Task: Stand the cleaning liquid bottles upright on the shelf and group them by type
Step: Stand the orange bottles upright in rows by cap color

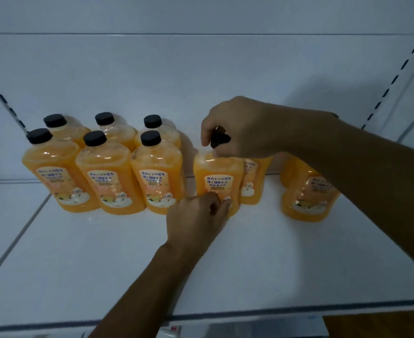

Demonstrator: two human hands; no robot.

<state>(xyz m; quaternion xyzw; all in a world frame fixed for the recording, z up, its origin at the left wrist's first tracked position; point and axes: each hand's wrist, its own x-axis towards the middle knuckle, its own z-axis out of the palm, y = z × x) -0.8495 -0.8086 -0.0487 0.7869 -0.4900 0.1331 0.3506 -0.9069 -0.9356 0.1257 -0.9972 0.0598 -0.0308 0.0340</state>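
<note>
Several orange cleaning liquid bottles with black caps stand upright on the white shelf (103, 252). A group of them (108, 176) fills the left in two rows. One more bottle (217, 176) stands upright in the middle. My right hand (242, 128) is closed over its black cap from above. My left hand (198, 215) grips its lower front, covering the base. Behind it another orange bottle (252, 181) is partly hidden. A further orange bottle (306, 198) stands to the right, its top hidden by my right forearm.
The white back panel (201, 81) rises right behind the bottles. Slotted uprights run along the left (3, 98) and right (393, 79) sides. The shelf's front edge (201, 315) has a grey strip. A seam (18, 237) splits off a neighbouring shelf on the left.
</note>
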